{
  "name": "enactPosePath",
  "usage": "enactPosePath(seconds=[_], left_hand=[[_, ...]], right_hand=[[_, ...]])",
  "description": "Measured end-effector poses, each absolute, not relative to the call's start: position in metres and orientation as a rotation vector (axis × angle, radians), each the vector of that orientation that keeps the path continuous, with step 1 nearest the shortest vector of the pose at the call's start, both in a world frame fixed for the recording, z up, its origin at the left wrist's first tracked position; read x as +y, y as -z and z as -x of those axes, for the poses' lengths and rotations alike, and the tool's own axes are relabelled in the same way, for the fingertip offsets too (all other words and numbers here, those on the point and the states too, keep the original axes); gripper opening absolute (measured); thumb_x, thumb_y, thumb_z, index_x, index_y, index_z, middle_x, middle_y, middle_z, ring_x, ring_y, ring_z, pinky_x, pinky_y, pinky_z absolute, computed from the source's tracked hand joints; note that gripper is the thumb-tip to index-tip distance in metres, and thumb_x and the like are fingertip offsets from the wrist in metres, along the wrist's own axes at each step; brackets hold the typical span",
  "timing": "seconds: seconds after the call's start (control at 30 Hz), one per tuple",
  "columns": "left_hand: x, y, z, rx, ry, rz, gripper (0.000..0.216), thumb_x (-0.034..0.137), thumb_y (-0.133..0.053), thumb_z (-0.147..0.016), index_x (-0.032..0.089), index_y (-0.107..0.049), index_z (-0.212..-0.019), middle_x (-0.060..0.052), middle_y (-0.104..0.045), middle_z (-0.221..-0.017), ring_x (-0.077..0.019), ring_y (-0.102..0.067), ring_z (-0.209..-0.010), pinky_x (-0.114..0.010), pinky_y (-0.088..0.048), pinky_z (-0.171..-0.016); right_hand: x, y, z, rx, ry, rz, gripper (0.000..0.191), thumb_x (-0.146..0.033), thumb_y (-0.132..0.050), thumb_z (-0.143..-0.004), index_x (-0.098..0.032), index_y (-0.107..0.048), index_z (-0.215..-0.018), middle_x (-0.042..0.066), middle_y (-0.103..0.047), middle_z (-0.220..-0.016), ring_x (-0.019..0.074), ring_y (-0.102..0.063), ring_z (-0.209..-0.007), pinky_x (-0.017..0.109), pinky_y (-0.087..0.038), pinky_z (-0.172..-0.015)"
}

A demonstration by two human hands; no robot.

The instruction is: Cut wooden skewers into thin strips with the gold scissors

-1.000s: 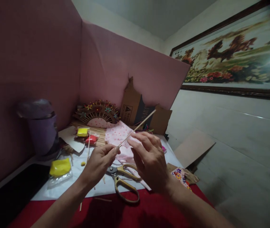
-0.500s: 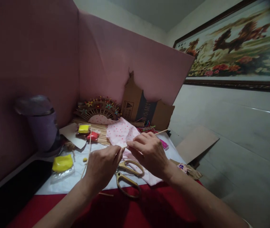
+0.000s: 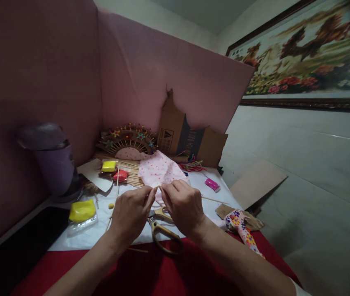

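Observation:
My left hand [image 3: 133, 211] and my right hand [image 3: 185, 207] meet in front of the polka-dot cloth. Thumbs and fingertips of both are pinched on a small, thin piece of stick [image 3: 158, 187], mostly hidden by the fingers. Just below, gold-handled scissors [image 3: 154, 227] lie on the table edge, partly behind my right hand. Pink dotted fabric [image 3: 158, 168] spreads beyond the fingertips. To the right of my right hand a long thin stick [image 3: 215, 200] rests on the white cloth. Beside my left hand lies a small yellow ball [image 3: 111, 205].
At left stand a purple cup [image 3: 54, 168] and a yellow clay packet [image 3: 82, 210]. Behind are a red packet [image 3: 121, 175], a decorated fan-shaped piece [image 3: 127, 137] and cut cardboard [image 3: 171, 123]. A magenta packet [image 3: 212, 184] and flowered fabric [image 3: 238, 222] lie right.
The long stick that stuck out from my right hand no longer does; one now lies on the white cloth to the right. My right hand has moved left, close against my left fingertips.

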State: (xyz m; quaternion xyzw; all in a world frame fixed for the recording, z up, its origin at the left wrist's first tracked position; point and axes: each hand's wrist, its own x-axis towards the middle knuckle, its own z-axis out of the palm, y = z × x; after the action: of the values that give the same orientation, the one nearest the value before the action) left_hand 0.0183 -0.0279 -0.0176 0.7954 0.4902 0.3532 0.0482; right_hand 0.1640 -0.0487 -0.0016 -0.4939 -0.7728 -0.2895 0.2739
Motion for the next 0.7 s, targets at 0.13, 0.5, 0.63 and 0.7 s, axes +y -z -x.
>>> enactPosePath(seconds=[0.13, 0.5, 0.63, 0.7], left_hand=[[-0.026, 0.013, -0.016, 1.328, -1.186, -2.195, 0.038, 0.038, -0.037, -0.087, 0.017, -0.056, -0.062, 0.001, -0.050, -0.051, -0.0101, -0.042, -0.050, -0.023, -0.028, -0.053], [-0.024, 0.010, -0.017, 0.802, -1.100, -1.505, 0.030, 0.041, -0.052, -0.079, 0.014, -0.056, -0.068, 0.006, -0.036, -0.045, -0.0052, -0.028, -0.042, -0.018, -0.019, -0.041], [-0.022, 0.011, -0.018, 0.650, -1.006, -1.147, 0.021, 0.035, -0.057, -0.077, 0.014, -0.055, -0.076, 0.005, -0.048, -0.046, -0.0027, -0.030, -0.035, -0.015, -0.018, -0.036], [-0.020, 0.013, -0.017, 0.605, -0.960, -1.028, 0.017, 0.029, -0.059, -0.075, 0.013, -0.055, -0.077, 0.001, -0.058, -0.055, -0.0046, -0.043, -0.038, -0.015, -0.028, -0.038]], right_hand=[[-0.045, 0.002, -0.164, -2.062, 0.782, 1.287, 0.021, -0.022, -0.046, -0.088, -0.016, -0.059, -0.073, 0.004, -0.056, -0.067, 0.0147, -0.049, -0.066, 0.026, -0.029, -0.057], [-0.031, -0.053, -0.226, -1.516, 0.166, 0.956, 0.010, -0.022, -0.049, -0.086, -0.018, -0.057, -0.082, 0.001, -0.056, -0.073, 0.0120, -0.054, -0.067, 0.025, -0.044, -0.061], [-0.055, -0.030, -0.206, -1.779, 0.485, 0.831, 0.015, -0.012, -0.054, -0.081, -0.022, -0.065, -0.082, 0.004, -0.054, -0.089, 0.0143, -0.054, -0.081, 0.029, -0.046, -0.069], [-0.062, -0.012, -0.196, -1.967, 0.589, 0.662, 0.018, -0.009, -0.054, -0.081, -0.021, -0.064, -0.090, 0.004, -0.057, -0.085, 0.0128, -0.055, -0.076, 0.027, -0.048, -0.065]])
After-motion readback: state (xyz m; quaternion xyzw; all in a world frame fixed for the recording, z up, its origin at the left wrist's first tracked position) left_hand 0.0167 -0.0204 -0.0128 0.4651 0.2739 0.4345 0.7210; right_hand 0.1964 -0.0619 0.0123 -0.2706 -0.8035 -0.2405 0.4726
